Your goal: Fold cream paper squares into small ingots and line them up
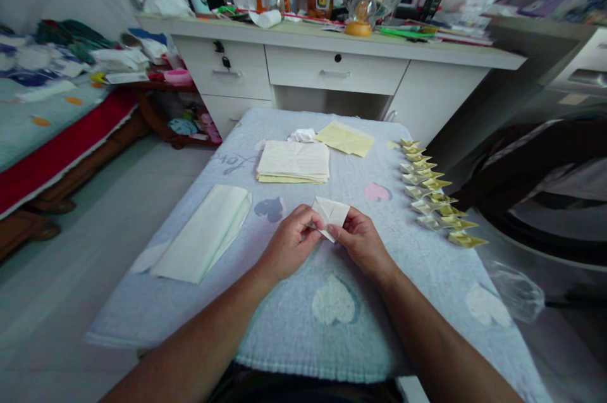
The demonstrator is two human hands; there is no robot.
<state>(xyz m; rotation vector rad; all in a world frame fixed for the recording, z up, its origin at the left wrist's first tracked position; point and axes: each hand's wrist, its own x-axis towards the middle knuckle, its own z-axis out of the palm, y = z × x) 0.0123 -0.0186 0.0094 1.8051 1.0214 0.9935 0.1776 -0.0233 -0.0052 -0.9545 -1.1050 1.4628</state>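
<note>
Across the pale-blue, heart-patterned, cloth-covered tabletop (294, 324): at 9 o'clock, a long folded whitish paper sheet (203, 235); at 11, a rectangular stack of white and yellow paper (294, 159); at 12, a creased pale-yellow paper (346, 139). Pinched at centre by left-hand grip (291, 243) and right-hand grip (366, 243): a small white folded paper piece (332, 209). At 3, rows of pointed yellow-and-white folded-paper boats (417, 192).

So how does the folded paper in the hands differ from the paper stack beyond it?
The folded paper is smaller across than the paper stack. The left hand and right hand hold the folded paper; the paper stack rests on the cloth. The folded paper looks whitish, while the paper stack shows yellow beneath its whitish top. Both have creases.
</note>
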